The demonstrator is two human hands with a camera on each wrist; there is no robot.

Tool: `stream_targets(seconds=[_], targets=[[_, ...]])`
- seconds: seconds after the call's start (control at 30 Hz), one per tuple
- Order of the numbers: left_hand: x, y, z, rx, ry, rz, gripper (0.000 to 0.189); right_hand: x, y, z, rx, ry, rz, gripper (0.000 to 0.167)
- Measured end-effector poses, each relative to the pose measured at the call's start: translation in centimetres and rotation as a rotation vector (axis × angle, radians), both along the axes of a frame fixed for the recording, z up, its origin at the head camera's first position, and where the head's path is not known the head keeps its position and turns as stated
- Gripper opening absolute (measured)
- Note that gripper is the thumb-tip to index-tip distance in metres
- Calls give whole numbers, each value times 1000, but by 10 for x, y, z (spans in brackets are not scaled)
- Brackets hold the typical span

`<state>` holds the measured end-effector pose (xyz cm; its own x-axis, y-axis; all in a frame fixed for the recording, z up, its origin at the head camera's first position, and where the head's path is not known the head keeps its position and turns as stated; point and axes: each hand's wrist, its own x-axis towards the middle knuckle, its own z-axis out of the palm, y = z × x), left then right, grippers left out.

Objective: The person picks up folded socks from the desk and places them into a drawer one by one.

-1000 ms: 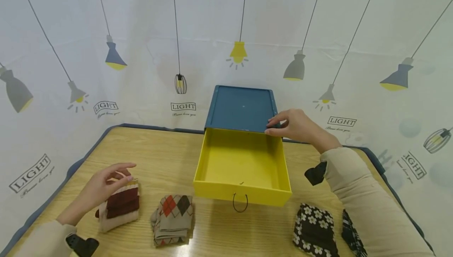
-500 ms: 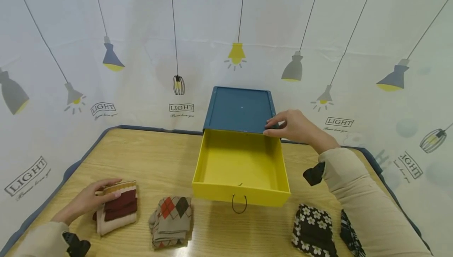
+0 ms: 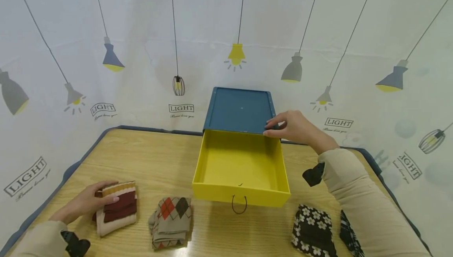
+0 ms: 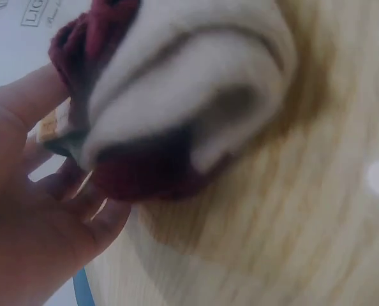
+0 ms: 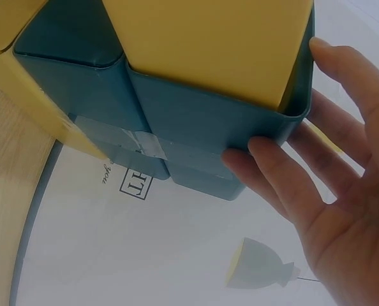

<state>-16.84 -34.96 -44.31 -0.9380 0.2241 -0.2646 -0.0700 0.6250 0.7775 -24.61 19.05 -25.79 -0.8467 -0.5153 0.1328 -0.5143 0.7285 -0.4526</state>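
Observation:
In the head view my left hand (image 3: 81, 202) grips a folded pair of maroon and cream socks (image 3: 120, 206) at the left of the table, thumb on top. The left wrist view shows the rolled cream sock edge (image 4: 240, 70) close up and blurred. My right hand (image 3: 295, 126) holds the front right corner of a blue drawer box (image 3: 240, 109), thumb at its front edge. Its yellow drawer (image 3: 219, 192) is pulled out, with nothing inside and a thin dark loop handle in front. In the right wrist view, the fingers (image 5: 285, 175) touch the blue casing (image 5: 196, 105).
Folded argyle socks (image 3: 173, 219) lie left of the drawer. Black socks with white flowers (image 3: 313, 227) lie to its right, beside dark patterned socks (image 3: 350, 235) partly hidden by the right sleeve. A lamp-printed curtain (image 3: 141, 52) hangs behind the wooden table (image 3: 152, 150).
My left hand has lowered from above the maroon and cream socks onto them and now grips them. The right hand keeps its place on the box corner.

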Motion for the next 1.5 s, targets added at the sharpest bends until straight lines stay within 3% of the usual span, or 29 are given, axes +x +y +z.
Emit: stream_targets(seconds=[0.33,0.53,0.63,0.77,0.9,1.1,1.2,1.33,1.43,1.5], targets=[[3,6,7,110,-65,37,64,2,0,0,-1,-5,-7,25],[9,10,16,216,-41,34,55,2,2,0,-5,-5,-14,26],[9,14,26,252,-25,-3,50,2,3,-1,-7,-6,-17,26],[10,25,42,305,62,-30,44,2,4,-2,-8,-10,-16,26],[9,44,72,348,148,-53,43,1,4,-3,-8,-18,-15,27],[3,82,135,316,265,-120,48,0,4,-2,-6,-14,-16,26],[2,104,165,315,361,-165,47,0,3,-2,-4,-21,-16,26],[6,137,202,249,494,-229,45,0,3,-2,-6,-30,-13,26],[6,166,227,257,524,-311,45,-1,2,-1,-5,-28,-14,26],[4,186,240,301,496,-374,45,-1,2,-1,-3,-26,-16,26]])
